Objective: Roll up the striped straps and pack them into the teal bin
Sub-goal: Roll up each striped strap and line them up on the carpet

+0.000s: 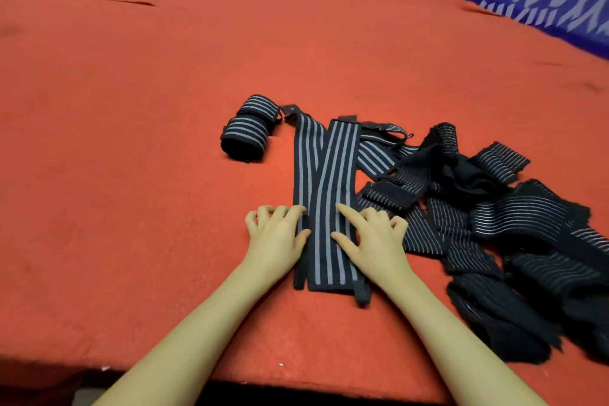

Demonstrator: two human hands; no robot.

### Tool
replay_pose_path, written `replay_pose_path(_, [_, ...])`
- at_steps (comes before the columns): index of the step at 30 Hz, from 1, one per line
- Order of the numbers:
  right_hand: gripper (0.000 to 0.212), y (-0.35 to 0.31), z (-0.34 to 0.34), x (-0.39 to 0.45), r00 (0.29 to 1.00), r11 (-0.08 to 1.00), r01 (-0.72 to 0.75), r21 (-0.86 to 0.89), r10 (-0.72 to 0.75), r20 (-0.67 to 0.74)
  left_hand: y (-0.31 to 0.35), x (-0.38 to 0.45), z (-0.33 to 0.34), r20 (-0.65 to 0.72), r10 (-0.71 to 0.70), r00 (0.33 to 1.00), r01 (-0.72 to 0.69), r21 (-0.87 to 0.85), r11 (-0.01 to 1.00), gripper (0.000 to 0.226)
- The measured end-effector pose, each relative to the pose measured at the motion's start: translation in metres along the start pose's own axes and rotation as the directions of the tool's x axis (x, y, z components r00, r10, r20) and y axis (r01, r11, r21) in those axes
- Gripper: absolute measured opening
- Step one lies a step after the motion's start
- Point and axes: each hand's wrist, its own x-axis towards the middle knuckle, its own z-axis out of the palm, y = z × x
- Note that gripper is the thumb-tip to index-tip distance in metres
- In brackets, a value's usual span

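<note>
Head view, surface: a counter [138, 128] covered in rough red felt-like cloth carries everything; its near edge runs along the bottom of the picture.
Head view, strap in hand: two flat striped straps [324, 194] lie side by side, overlapping, near the middle of the near edge; dark woven elastic with pale lengthwise stripes.
Long axis: it runs from the near edge toward the far edge, so the near ends lie closest to the person, between the forearms.
Left hand [275, 236]: fingers curled, tips pressing on the left margin of the straps; it grips nothing that I can see.
Right hand [375, 237]: fingers spread and bent, tips pressing on the right margin; likewise no grip shown.
Nearer hand: both sit about level, partway up the straps, one on each side.
Coming move, as a judgement: rolling would likely start at the near ends and travel away along the long axis.
Finished rolls [250, 128]: two tight cylinders, touching, left of the straps' far ends.
Loose pile [494, 214]: tangled unrolled straps toward the right edge, finer stripes, frayed edges.
Teal bin: not in view.
</note>
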Motion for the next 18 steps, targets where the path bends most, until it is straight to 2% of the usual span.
replay_pose_path(3, [0.037,0.002,-0.007,-0.009,1.0,0.992,-0.025,0.123,0.024,0.007,-0.007,-0.019,-0.003,-0.034,0.026,0.999,-0.028,-0.058,0.998,0.034])
replay_pose_path(6, [0.029,0.003,-0.01,-0.016,1.0,0.989,0.004,0.15,-0.006,0.018,-0.011,-0.025,-0.007,-0.022,0.046,0.999,-0.047,-0.062,0.997,0.034])
replay_pose_path(8, [0.023,0.002,-0.011,-0.02,0.999,0.963,-0.044,0.267,0.041,0.016,-0.009,-0.028,-0.008,-0.014,0.069,0.998,-0.07,-0.086,0.994,0.033])
replay_pose_path(11, [0.019,0.001,-0.009,-0.026,0.991,0.898,-0.112,0.425,0.132,-0.018,-0.01,-0.04,-0.009,0.043,0.156,0.987,-0.152,-0.069,0.986,0.048])
replay_pose_path(14, [0.018,0.003,-0.009,-0.032,0.978,0.892,-0.14,0.43,0.193,-0.083,-0.017,-0.052,-0.008,0.073,0.231,0.97,-0.229,-0.025,0.973,0.05])
replay_pose_path(18, [0.017,0.008,-0.016,-0.034,0.951,0.882,-0.211,0.422,0.285,-0.12,-0.017,-0.046,-0.01,0.026,0.186,0.982,-0.184,-0.072,0.98,0.031])
